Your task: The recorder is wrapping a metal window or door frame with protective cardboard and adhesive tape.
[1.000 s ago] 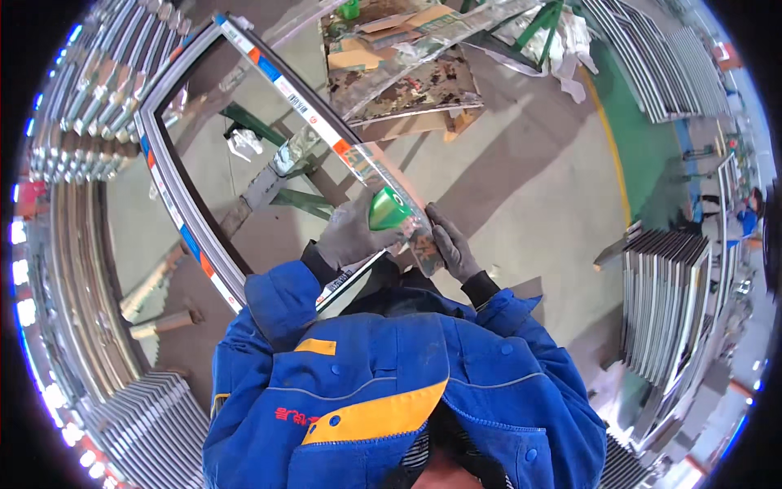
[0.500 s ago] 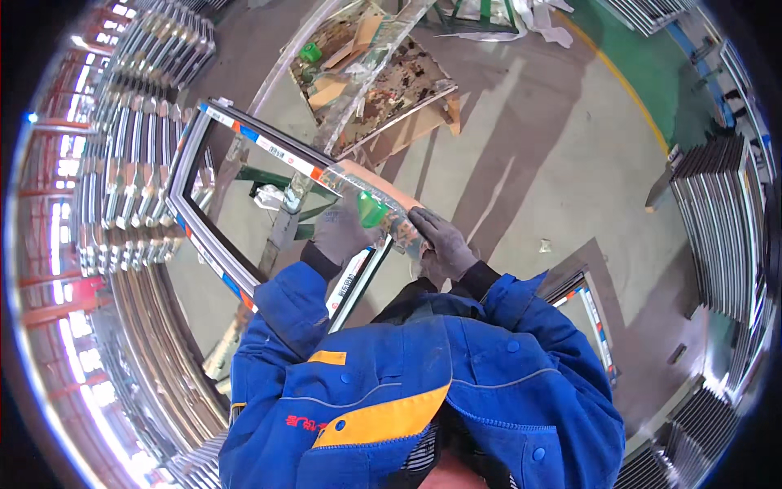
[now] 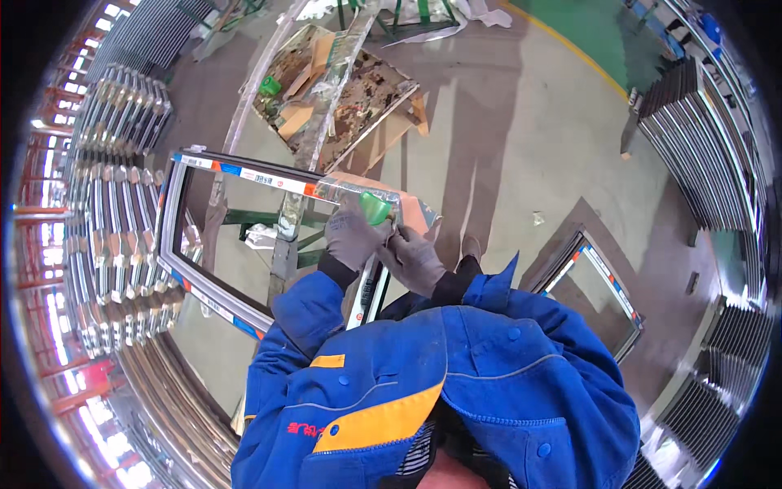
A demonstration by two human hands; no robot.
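A window frame (image 3: 281,181) with dark and silver profiles and white, orange and blue protective film lies in front of me. At its near right corner, pinkish-brown cardboard (image 3: 417,213) and clear plastic wrap cover the profile. My left hand (image 3: 352,238), in a grey glove, is closed at this corner around a curved green thing (image 3: 375,209) that looks like a tape dispenser. My right hand (image 3: 415,261), also gloved, is closed beside it, its fingertips together against the corner's near side. Whatever those fingertips pinch is too hidden to name.
Beyond the frame stands a worn table (image 3: 358,106) bearing cardboard scraps and another green thing (image 3: 270,85). Another frame (image 3: 599,273) leans low at my right. Stacked frames stand at the left (image 3: 122,244) and right (image 3: 692,155). A metal support (image 3: 285,236) shows beneath the work.
My right hand has left the cardboard's outer edge and come in toward my left hand, fingers now drawn together. The cardboard's end sticks out freely. The whole view has shifted.
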